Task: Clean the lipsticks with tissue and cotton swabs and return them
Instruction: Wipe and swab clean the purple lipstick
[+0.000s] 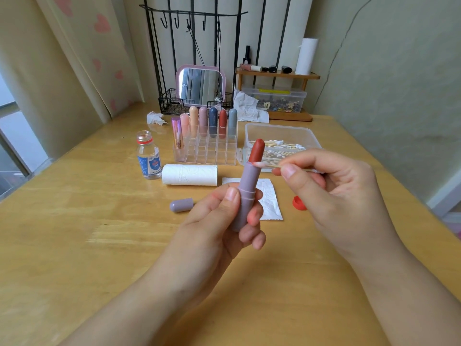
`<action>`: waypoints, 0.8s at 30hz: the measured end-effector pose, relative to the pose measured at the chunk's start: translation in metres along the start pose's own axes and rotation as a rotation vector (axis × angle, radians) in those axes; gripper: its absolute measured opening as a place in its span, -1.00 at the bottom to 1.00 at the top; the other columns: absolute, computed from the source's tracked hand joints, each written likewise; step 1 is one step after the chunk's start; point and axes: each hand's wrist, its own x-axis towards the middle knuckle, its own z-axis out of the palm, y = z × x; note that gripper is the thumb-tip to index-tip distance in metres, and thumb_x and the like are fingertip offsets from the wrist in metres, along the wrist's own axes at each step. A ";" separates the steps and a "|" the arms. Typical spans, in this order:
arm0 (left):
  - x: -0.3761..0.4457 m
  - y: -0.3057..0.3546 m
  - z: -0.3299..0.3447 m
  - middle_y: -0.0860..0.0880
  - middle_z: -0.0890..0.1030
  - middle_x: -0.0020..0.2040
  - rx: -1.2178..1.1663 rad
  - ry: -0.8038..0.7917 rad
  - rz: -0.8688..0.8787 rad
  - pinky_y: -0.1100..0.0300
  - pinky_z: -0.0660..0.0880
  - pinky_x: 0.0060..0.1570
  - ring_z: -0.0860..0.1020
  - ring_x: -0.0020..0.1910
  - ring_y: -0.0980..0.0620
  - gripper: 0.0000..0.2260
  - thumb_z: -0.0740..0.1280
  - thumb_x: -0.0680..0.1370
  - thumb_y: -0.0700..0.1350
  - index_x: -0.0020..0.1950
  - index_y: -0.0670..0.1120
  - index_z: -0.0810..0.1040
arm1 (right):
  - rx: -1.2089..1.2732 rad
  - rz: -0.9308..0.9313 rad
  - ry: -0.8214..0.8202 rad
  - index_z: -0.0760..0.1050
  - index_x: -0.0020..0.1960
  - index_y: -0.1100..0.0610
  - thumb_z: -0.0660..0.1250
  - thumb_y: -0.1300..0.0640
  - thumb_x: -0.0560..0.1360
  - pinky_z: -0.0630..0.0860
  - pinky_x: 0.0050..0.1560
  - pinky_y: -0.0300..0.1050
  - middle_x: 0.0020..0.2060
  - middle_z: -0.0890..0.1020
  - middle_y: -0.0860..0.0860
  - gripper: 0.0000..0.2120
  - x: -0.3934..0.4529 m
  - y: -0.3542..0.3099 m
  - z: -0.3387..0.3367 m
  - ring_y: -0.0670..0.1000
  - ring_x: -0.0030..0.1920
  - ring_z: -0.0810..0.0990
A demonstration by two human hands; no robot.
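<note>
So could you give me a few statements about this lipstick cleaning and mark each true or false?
1. The left hand holds an open lipstick. True.
2. The right hand holds a tissue. False: its fingers pinch a cotton swab.
3. The swab tip touches the lipstick where the red stick meets the tube. True.
4. The lilac cap is on the lipstick. False: it lies on the table.
5. The bottle is capped. False: it is open.
</note>
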 end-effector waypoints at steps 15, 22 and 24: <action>0.004 0.005 0.001 -0.09 0.43 -0.36 -0.216 -0.006 -0.120 0.18 0.43 -0.48 0.34 -0.50 0.07 -0.68 0.22 0.49 -0.02 -0.04 -0.22 0.64 | 0.090 -0.029 -0.041 0.63 -0.22 -0.12 0.31 -0.04 0.39 0.38 -0.32 -0.10 -0.29 0.40 0.53 -0.88 0.005 0.001 -0.006 0.35 -0.29 0.40; 0.001 0.006 0.000 -0.06 0.39 -0.33 -0.100 -0.028 -0.078 0.19 0.43 -0.41 0.32 -0.46 0.06 -0.84 0.35 0.47 -0.13 -0.11 -0.14 0.38 | 0.029 -0.038 -0.097 0.61 -0.19 -0.03 0.31 -0.04 0.41 0.33 -0.43 0.02 -0.35 0.41 0.43 -0.86 0.000 0.003 -0.006 0.08 -0.43 0.30; 0.001 0.006 0.000 -0.08 0.43 -0.32 -0.066 -0.027 -0.069 0.16 0.47 -0.38 0.38 -0.43 0.04 -0.90 0.30 0.51 -0.15 -0.08 -0.18 0.44 | 0.013 -0.044 -0.083 0.61 -0.17 0.00 0.30 -0.04 0.41 0.33 -0.43 0.00 -0.45 0.36 0.26 -0.84 0.000 0.003 -0.005 -0.09 -0.45 0.26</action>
